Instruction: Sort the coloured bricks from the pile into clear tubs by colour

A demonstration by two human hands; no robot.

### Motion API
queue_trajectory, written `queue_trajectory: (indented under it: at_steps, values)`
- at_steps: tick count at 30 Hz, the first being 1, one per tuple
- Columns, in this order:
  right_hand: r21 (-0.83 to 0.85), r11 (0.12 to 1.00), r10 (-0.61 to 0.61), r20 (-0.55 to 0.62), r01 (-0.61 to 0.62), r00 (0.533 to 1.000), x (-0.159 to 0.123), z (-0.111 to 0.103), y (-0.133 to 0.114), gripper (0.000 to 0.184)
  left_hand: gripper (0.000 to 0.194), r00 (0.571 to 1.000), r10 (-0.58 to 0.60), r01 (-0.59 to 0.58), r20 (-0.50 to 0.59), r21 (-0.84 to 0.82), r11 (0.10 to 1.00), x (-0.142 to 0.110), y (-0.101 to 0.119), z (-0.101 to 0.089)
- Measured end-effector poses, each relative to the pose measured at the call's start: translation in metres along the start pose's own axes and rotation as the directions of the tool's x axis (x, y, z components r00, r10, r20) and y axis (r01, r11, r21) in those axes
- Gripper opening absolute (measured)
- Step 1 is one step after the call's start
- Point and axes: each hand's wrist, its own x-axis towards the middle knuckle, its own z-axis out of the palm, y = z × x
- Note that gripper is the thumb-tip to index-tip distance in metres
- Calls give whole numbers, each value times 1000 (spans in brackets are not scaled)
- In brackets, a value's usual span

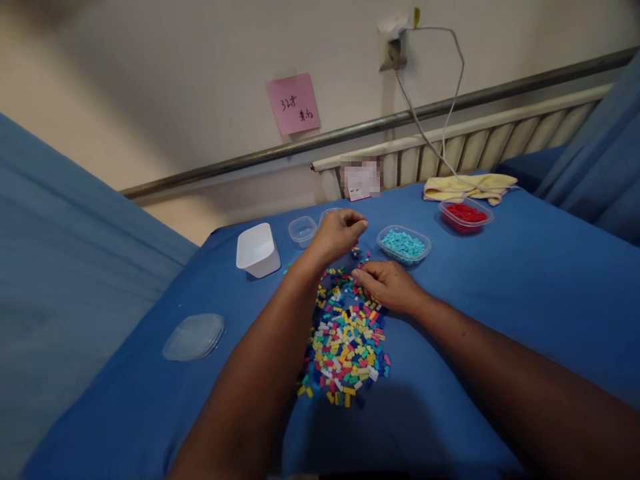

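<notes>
A loose pile of small multicoloured building bricks (345, 343) is spread over the blue sheet. My left hand (340, 233) is raised above the pile's far end, fingers curled together; whatever they may hold is too small to make out. Lower and to the right, my right hand (385, 283) rests at the pile's edge, thumb and fingers pinched close to the bricks, their contents hidden. Just beyond it stands a clear tub of light blue bricks (404, 245). Farther right, another clear tub holds red bricks (466, 215).
A white container (258, 251) and a small clear tub (303, 231) stand at the back left, with another clear tub partly behind my left hand. Stacked clear lids (195, 337) lie left. A yellow cloth (470, 187) and a white cable (457, 73) are near the radiator (480, 140).
</notes>
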Motion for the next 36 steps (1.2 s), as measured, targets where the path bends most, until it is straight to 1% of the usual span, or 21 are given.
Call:
queue_trajectory:
  at_steps: [2,5,7,8,10,12,15,17,18,19,21,24,26,28,30,31,33,35,36]
  values:
    - [-9,1000,14,-1,-14,1000,-1,1,0,47,20,999,-29,31,-29,65,997,-15,-10,-27]
    - [-25,999,34,3,-34,999,-1,2,1,47,23,992,-89,102,-85,168,981,-38,-32,-65]
    - [-20,999,45,6,-44,999,-1,2,1,47,24,986,-134,157,-101,271,950,-51,-49,-81]
    - [-15,999,49,9,-48,999,-1,2,1,47,24,983,-154,177,-99,319,931,-57,-58,-86]
    - [-14,999,53,14,-53,999,-2,1,1,48,26,985,-159,171,-62,401,900,-65,-74,-87]
    - [-24,998,54,14,-53,998,-2,0,-1,49,33,993,-118,99,7,503,859,-71,-84,-81]
    - [-36,997,65,12,-65,998,-3,0,-2,48,37,994,-39,-39,103,666,745,-75,-89,-67]
    - [-37,997,67,10,-67,998,-3,-1,-2,48,32,992,-24,-76,127,720,690,-75,-88,-61]
    - [-40,997,65,10,-65,998,-3,-1,-2,48,30,992,-24,-77,126,729,680,-74,-88,-60]
    - [-41,997,63,11,-63,998,-4,-1,-2,48,28,993,-26,-69,118,727,683,-74,-88,-60]
    - [-44,997,61,13,-60,998,-4,-1,-2,48,26,997,-39,-22,74,683,730,-73,-92,-65]
    - [-45,997,56,18,-56,998,-4,-1,-2,47,26,996,-83,92,-41,525,846,-75,-102,-78]
    - [-35,998,58,21,-57,998,-4,-1,-2,47,25,984,-117,162,-132,404,900,-78,-109,-87]
    - [-24,998,63,26,-63,998,-4,-1,-2,47,28,972,-123,182,-202,309,933,-80,-113,-93]
    - [-27,998,65,29,-65,997,-5,-1,-2,48,31,972,-110,165,-209,266,950,-81,-114,-93]
    - [-33,997,64,30,-63,997,-5,-1,-2,48,32,978,-91,142,-187,281,949,-81,-112,-90]
    - [-48,997,59,30,-57,998,-5,-1,-1,49,31,993,-31,74,-114,397,915,-78,-107,-81]
    - [-63,996,58,27,-56,998,-5,-1,0,49,29,999,16,13,-46,572,820,-75,-101,-71]
    - [-71,996,59,24,-57,998,-5,-1,0,49,29,1000,17,1,-22,648,761,-74,-98,-67]
